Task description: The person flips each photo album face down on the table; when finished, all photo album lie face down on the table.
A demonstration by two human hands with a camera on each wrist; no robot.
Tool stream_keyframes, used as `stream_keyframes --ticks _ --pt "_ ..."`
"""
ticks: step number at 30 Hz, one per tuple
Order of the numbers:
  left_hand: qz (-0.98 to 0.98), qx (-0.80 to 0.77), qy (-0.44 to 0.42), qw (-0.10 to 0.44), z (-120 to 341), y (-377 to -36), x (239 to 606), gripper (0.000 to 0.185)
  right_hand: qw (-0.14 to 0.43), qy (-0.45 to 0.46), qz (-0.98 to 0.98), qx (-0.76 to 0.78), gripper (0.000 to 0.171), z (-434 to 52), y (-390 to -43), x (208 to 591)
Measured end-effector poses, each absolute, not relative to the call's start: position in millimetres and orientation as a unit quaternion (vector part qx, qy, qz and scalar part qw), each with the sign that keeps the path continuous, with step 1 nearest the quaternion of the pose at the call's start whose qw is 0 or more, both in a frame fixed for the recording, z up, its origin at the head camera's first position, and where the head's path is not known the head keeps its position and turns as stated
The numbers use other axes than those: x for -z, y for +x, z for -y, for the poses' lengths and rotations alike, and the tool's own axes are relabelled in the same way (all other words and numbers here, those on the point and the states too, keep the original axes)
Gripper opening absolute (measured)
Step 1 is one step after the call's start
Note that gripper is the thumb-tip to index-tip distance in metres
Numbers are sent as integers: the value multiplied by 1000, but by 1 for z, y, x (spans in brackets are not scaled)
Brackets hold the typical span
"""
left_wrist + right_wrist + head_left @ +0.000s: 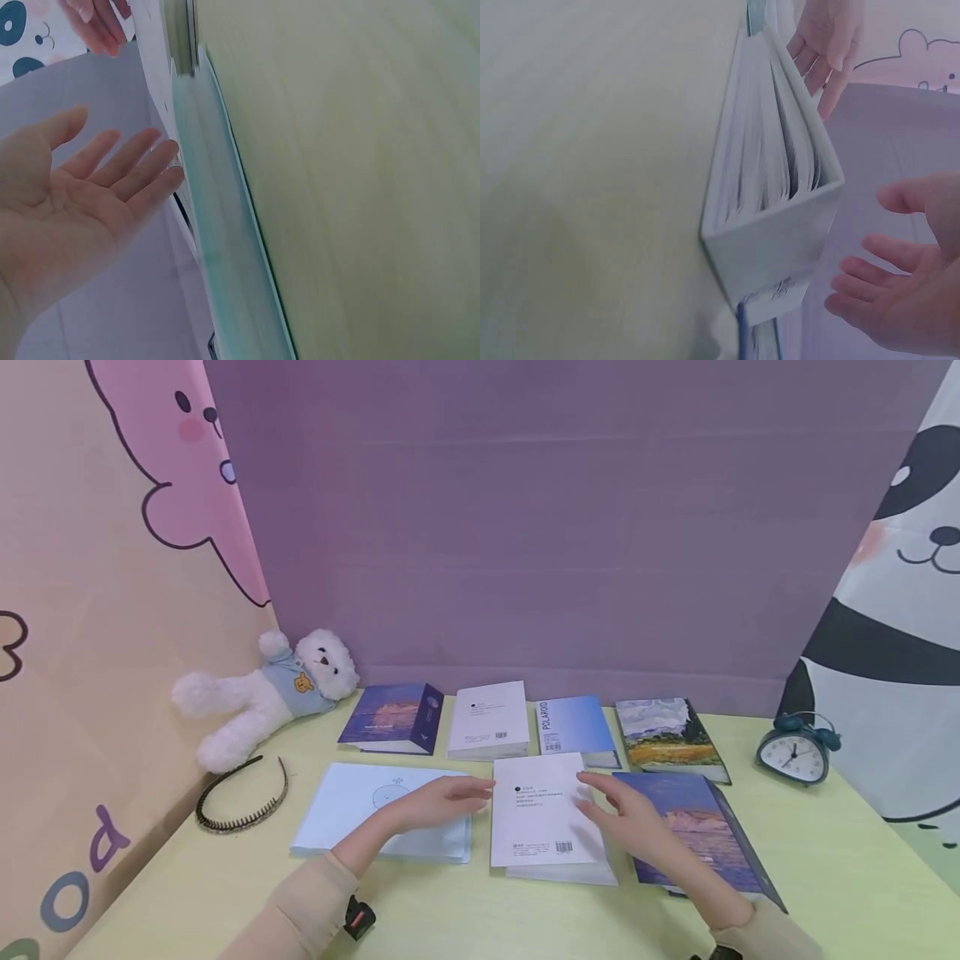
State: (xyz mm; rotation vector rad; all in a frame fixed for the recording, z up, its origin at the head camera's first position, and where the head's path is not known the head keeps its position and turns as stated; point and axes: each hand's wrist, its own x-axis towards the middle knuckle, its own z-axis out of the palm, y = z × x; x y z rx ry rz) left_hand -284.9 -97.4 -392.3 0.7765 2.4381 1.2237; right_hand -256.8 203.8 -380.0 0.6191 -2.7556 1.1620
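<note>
A white book (543,814) lies face down on the yellow-green worktop (825,860), in the middle of the front row, with a barcode near its lower edge. In the right wrist view the same white book (769,187) shows its pages slightly fanned above the worktop. The left hand (438,800) hovers at its left edge with straight, relaxed fingers (146,169), holding nothing; its palm lies over a pale blue book (352,806) just beside the white one. The right hand (637,818) is at the white book's right edge, fingers (870,277) spread and loosely extended, gripping nothing; whether they touch the cover cannot be told. Beneath that hand and wrist lies a dark blue book with a pink sunset cover (712,839), touching or slightly overlapping the white book's right side.

Behind them, a back row holds a purple book (393,717), a second white book (489,718), a blue book marked POLAROID (573,727) and a book with a painted landscape (667,735). A teal alarm clock (795,752) stands to the far right. At the left lie a black headband (240,802) and a white teddy bear (262,693) against the wall.
</note>
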Motion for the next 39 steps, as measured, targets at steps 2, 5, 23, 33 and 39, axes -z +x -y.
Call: stream_keyframes --ticks 2,5,23,33,39 --pt "-844 -440 273 139 105 -285 393 46 63 216 896 -382 46 -198 -259 379" --pt "-837 -455 280 120 116 -285 395 45 68 233 889 -389 46 -186 -262 379" --pt "-871 -444 205 40 188 -273 387 47 12 294 866 -405 43 -92 -268 377" --pt "-893 -432 126 4 241 -263 383 52 -19 350 854 -384 43 -42 -268 379" --pt "-913 -396 87 41 261 -255 383 57 -46 362 859 -359 45 -18 -266 382"
